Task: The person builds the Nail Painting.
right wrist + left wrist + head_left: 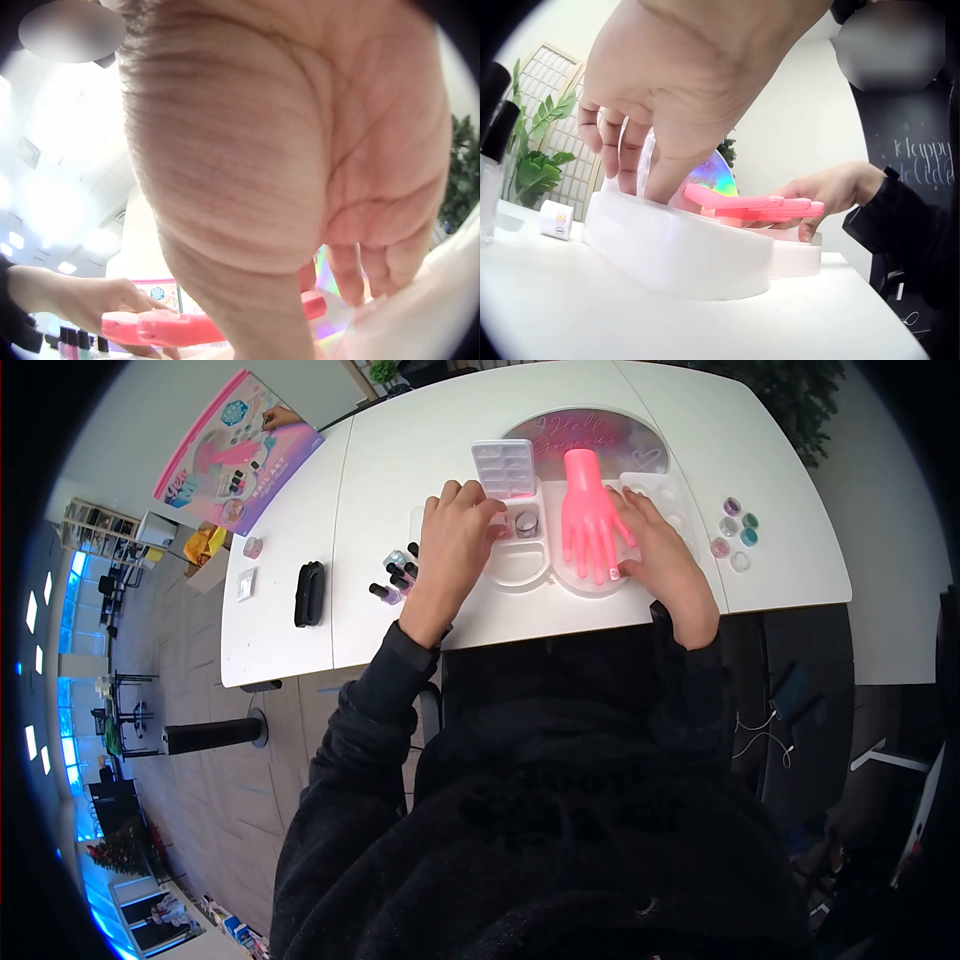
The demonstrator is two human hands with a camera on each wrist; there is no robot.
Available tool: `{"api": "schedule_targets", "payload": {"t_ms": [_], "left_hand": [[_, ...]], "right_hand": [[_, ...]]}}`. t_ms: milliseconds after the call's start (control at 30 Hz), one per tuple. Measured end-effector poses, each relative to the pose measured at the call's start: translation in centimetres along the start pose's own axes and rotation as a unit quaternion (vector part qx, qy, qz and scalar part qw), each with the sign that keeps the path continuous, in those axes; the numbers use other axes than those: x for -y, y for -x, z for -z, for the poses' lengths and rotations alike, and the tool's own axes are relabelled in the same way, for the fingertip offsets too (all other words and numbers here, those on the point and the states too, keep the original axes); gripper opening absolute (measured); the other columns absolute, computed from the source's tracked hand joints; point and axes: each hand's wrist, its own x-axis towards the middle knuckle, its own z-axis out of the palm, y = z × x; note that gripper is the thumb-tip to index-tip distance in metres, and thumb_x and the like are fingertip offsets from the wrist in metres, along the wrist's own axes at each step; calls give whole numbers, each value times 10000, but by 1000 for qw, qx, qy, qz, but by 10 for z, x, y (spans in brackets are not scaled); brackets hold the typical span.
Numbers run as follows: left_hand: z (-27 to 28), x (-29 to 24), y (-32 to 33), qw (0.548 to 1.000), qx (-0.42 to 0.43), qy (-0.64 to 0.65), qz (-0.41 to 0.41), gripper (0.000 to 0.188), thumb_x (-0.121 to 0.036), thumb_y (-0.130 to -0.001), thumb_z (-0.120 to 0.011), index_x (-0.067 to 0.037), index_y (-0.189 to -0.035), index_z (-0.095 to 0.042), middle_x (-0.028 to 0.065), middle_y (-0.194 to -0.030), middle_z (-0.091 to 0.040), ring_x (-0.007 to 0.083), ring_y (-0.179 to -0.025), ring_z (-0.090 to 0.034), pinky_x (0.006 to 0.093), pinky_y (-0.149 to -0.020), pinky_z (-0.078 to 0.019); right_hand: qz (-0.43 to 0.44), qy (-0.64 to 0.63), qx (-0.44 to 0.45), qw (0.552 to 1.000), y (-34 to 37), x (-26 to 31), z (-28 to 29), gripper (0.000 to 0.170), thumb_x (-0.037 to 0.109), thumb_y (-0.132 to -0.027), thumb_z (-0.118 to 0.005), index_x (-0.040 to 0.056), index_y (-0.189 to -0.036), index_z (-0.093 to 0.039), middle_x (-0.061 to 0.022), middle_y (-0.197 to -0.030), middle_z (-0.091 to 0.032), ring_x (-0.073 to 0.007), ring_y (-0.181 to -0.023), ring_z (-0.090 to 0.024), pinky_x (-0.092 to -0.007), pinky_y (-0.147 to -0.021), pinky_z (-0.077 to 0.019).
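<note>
A pink model hand (592, 520) lies palm down on a white kit tray (520, 568), with a pale design on one nail. My left hand (457, 550) reaches down into a left compartment, beside a small round container (526, 524). The tray wall hides those fingertips in the left wrist view, so I cannot tell what they hold. On the other side, my right hand (668, 565) rests at the tray's edge next to the model hand. Its fingers extend along the tray, and its thumb (807, 229) is close by the pink fingertips.
Nail polish bottles (394, 580) stand left of the tray, near a black case (310, 594). Several small glitter pots (748, 536) sit on the right. A clear-lidded case (503, 468) and a shiny arched panel (600, 435) rise behind. The product box (235, 455) stands far left.
</note>
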Motion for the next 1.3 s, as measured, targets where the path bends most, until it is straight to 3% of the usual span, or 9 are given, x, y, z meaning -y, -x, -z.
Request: {"api": "schedule_targets", "payload": {"t_ms": [100,167,300,600,900,1000,1067,1167,1300], "left_hand": [[-6,4,-1,1000,-2,9,-7,188,-44,-798,-826,-61,-983,-803,67,-970,-722,292,-958,-646,420,-816,-522],[-16,11,-2,989,49,134,-42,212,-35,-814,-812,-72,-1022,-798,54,-998,-717,268,-987,-639,414,-810,-508],[-14,0,-1,994,60,91,-13,237,-45,-822,-812,-76,-1055,-793,47,-1017,-720,254,-1025,-636,415,-859,-483],[-12,-5,-5,991,80,20,-101,349,-7,-841,-775,-113,-1174,-767,51,-1062,-734,253,-1039,-652,423,-884,-457],[-23,4,-6,978,93,162,-92,428,118,-871,-636,-103,-1232,-698,93,-1091,-700,300,-1022,-692,442,-904,-479],[-16,2,-6,980,83,151,-105,484,137,-890,-593,-115,-1295,-674,99,-1103,-700,286,-1012,-696,425,-924,-439],[-2,1,-9,967,183,174,-21,517,121,-916,-590,-144,-1356,-648,89,-1156,-703,260,-1045,-680,406,-936,-377],[-2,5,-7,959,248,138,-10,522,85,-935,-620,-173,-1389,-637,63,-1207,-707,232,-1091,-646,390,-927,-331],[-2,6,0,966,196,155,-61,511,23,-946,-666,-194,-1407,-625,25,-1244,-694,220,-1121,-619,386,-928,-326]], "right_hand": [[-9,6,7,1000,-1,1,0,1049,-124,-704,-794,217,-1623,-420,-188,-1684,-349,-390,-1477,-454,-412,-1157,-474],[-4,13,5,1000,-1,-1,-2,1051,-122,-704,-798,217,-1623,-419,-186,-1682,-352,-389,-1476,-455,-412,-1155,-476],[13,16,-7,1000,-1,-4,-3,1047,-122,-698,-804,207,-1618,-426,-188,-1674,-364,-390,-1470,-462,-410,-1153,-478],[36,25,-32,999,0,-4,-5,1007,-116,-678,-824,158,-1579,-467,-201,-1649,-396,-417,-1380,-545,-417,-1097,-536],[31,28,-29,999,0,-2,-4,1009,-121,-682,-819,163,-1583,-463,-193,-1652,-394,-408,-1390,-539,-413,-1102,-530],[32,27,-28,999,0,-4,-5,1002,-123,-688,-814,164,-1582,-465,-193,-1652,-392,-405,-1394,-537,-414,-1104,-528],[39,31,-31,998,-1,-5,-5,998,-125,-690,-811,165,-1581,-467,-193,-1651,-393,-404,-1394,-537,-416,-1103,-529],[37,31,-29,998,-1,-4,-5,993,-127,-692,-810,167,-1578,-472,-196,-1649,-394,-406,-1387,-543,-419,-1097,-533],[28,28,-25,999,0,-2,-4,988,-131,-696,-805,170,-1577,-475,-196,-1648,-396,-406,-1384,-548,-417,-1092,-537]]}}
